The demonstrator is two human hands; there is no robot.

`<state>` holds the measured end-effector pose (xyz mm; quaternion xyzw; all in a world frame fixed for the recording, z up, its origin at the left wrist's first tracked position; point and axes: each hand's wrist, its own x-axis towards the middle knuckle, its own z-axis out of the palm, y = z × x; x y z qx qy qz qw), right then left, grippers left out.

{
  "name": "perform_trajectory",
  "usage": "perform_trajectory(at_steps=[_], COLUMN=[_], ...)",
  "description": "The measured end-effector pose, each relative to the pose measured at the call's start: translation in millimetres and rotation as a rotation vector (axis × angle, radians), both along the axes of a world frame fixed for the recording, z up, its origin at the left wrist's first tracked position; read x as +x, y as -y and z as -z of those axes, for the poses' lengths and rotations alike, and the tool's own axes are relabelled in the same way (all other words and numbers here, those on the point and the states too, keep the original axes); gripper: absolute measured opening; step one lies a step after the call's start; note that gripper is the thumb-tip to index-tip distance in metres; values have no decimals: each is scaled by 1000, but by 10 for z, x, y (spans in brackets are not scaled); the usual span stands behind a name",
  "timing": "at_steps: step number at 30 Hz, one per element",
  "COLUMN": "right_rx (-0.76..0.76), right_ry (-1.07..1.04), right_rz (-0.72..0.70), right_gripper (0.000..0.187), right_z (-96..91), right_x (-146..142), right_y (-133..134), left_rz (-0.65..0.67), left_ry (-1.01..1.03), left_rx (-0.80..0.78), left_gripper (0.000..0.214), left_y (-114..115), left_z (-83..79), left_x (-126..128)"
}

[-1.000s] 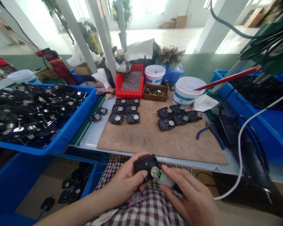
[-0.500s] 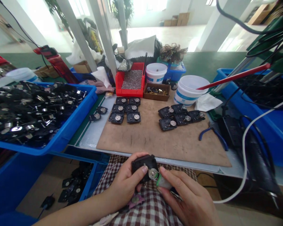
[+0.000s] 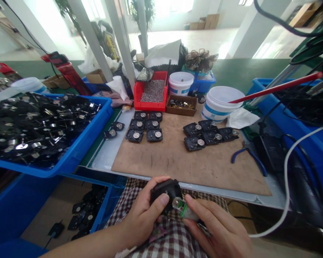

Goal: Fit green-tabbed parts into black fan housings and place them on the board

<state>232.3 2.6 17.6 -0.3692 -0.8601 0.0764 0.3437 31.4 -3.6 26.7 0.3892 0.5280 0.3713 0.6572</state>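
Over the lap, my left hand (image 3: 142,213) is closed around a black mechanism housing (image 3: 168,189), its thumb on the top face. A round metal disc (image 3: 177,203) sits at the housing's right side. My right hand (image 3: 218,224) pinches a small whitish tool (image 3: 190,213) with a green end, whose thin metal tip reaches the disc. I cannot tell the tool's exact kind. Similar black mechanisms stand in a group (image 3: 154,134) at the left of the brown board (image 3: 164,161), with another group (image 3: 195,142) at its right.
At the left, a blue crate (image 3: 83,152) is heaped with mechanisms; another blue bin (image 3: 9,211) is below. Behind the board are a red bin (image 3: 151,106) of small metal parts, a cardboard tray (image 3: 181,110) and white buckets (image 3: 220,104). Blue-handled pliers (image 3: 251,157) lie right, near a white cable (image 3: 286,179).
The housing has tilted slightly in my left hand, and the tool has shifted a little with the disc. The whole view has moved slightly; both hands keep their grip.
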Motion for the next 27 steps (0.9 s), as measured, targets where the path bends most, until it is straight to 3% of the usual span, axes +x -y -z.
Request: perform_trajectory(at_steps=[6,10,12,14,27], right_rx=[-78,-515,-748,-867,-893], right_ry=[-47,-195,-212,-203,-168], right_rz=[-18,28,33,40,43], right_gripper=[28,21,28,33,30], right_z=[-27,-88,-111,-118,-38], right_x=[9,-15,-38,-57,-53], right_y=[-44,-42,-30,-21,-24], left_rz=[36,61,59,64,99], left_ry=[-26,-91,-109,-129,-218], left_rx=[34,37,32,42,144], left_gripper=[42,37,38,38,33], left_y=[-8,-24,-22,-18,-55], left_z=[32,60,71,75,-17], left_x=[-35,-24,-24,-31,-38])
